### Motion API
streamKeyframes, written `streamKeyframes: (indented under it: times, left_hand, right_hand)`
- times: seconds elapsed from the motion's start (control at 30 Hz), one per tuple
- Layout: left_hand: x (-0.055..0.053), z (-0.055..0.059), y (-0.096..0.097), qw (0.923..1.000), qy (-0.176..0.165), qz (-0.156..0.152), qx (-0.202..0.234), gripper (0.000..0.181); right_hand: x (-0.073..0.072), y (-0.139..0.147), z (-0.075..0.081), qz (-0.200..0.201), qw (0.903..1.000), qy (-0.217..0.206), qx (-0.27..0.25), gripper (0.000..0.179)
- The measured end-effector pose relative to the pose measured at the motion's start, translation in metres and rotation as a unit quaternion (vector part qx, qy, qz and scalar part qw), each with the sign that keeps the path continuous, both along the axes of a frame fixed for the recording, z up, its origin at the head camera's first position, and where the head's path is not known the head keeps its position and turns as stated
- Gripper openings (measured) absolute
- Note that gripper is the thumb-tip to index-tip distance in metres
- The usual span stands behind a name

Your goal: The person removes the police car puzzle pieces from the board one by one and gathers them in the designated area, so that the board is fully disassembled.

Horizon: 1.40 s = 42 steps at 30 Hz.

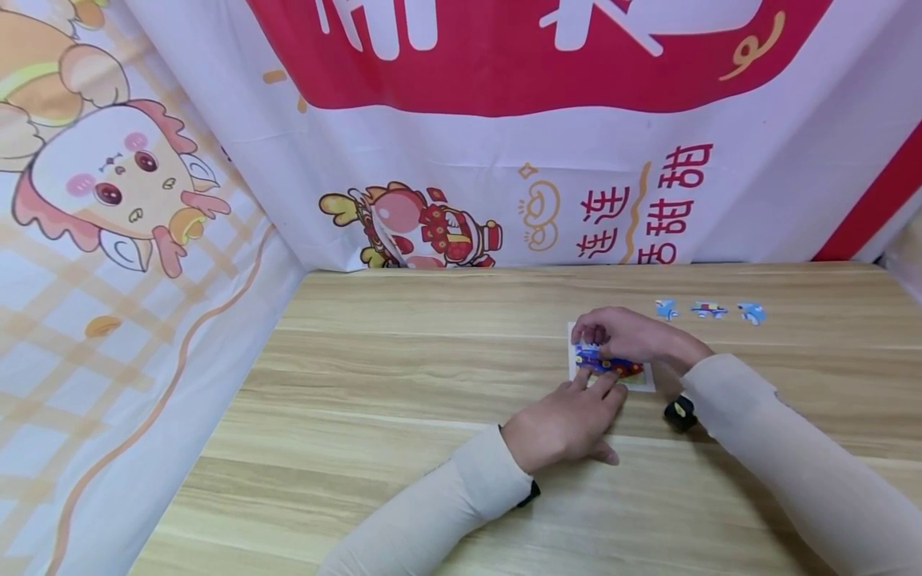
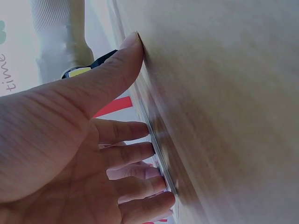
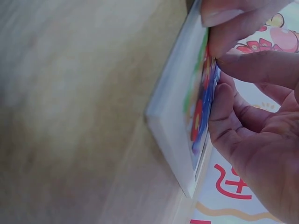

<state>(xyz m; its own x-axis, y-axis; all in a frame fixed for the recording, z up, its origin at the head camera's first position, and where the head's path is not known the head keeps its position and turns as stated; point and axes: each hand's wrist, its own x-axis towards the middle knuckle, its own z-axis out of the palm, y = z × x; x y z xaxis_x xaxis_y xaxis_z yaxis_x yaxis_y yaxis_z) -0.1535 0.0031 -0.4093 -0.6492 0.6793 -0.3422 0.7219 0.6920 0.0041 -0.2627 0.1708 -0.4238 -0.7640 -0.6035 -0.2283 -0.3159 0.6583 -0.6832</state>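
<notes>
A small jigsaw puzzle board (image 1: 647, 381) with a white border and a blue and red picture lies on the table. My left hand (image 1: 572, 420) rests at its near edge, fingers straight and fingertips on the board; the left wrist view shows those fingers (image 2: 135, 200) extended along the board's edge. Over the far left part, my right hand (image 1: 630, 334) is bent down with curled fingers. In the right wrist view its thumb (image 3: 252, 65) and fingertips meet close together at a blue puzzle piece (image 3: 211, 95), mostly hidden by them.
Three loose puzzle pieces (image 1: 709, 310) lie in a row at the table's back right, beyond the right hand. Printed cloth (image 1: 446, 144) hangs along the back edge and the left side of the wooden table (image 1: 403, 344). Black wrist straps (image 1: 679, 414) show below the sleeves.
</notes>
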Motion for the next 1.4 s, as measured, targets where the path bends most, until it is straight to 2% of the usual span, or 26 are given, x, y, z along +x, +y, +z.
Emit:
streamKeyframes:
  times: [0.1, 0.37, 0.67, 0.93, 1.17, 1.4]
  left_hand:
    - [0.0002, -0.0003, 0.0003, 1.0000, 0.007, -0.004, -0.002, 0.091]
    - [-0.0006, -0.0002, 0.0005, 0.9999, -0.009, 0.008, 0.001, 0.091]
    - [-0.0006, -0.0003, 0.0002, 1.0000, -0.005, 0.005, 0.000, 0.091]
    - [-0.0001, -0.0003, 0.0001, 1.0000, 0.004, -0.001, -0.003, 0.091]
    - [-0.0004, 0.0003, -0.0007, 0.9999, 0.008, -0.006, -0.001, 0.090]
    - [-0.0011, 0.0002, -0.0006, 1.0000, -0.002, -0.001, 0.002, 0.090]
  right_hand:
    - [-0.0002, 0.0000, -0.0006, -0.002, 1.0000, -0.002, 0.001, 0.036]
    - [-0.0009, 0.0007, -0.0031, 0.006, 0.9999, 0.010, -0.010, 0.036]
    - [-0.0013, 0.0019, -0.0033, 0.005, 0.9998, 0.001, -0.021, 0.035]
    - [-0.0011, 0.0024, -0.0023, -0.010, 0.9989, -0.017, -0.043, 0.032]
    - [0.0001, 0.0020, -0.0007, -0.014, 0.9980, -0.010, -0.061, 0.027]
    - [-0.0011, 0.0024, -0.0026, -0.021, 0.9981, -0.007, -0.057, 0.029]
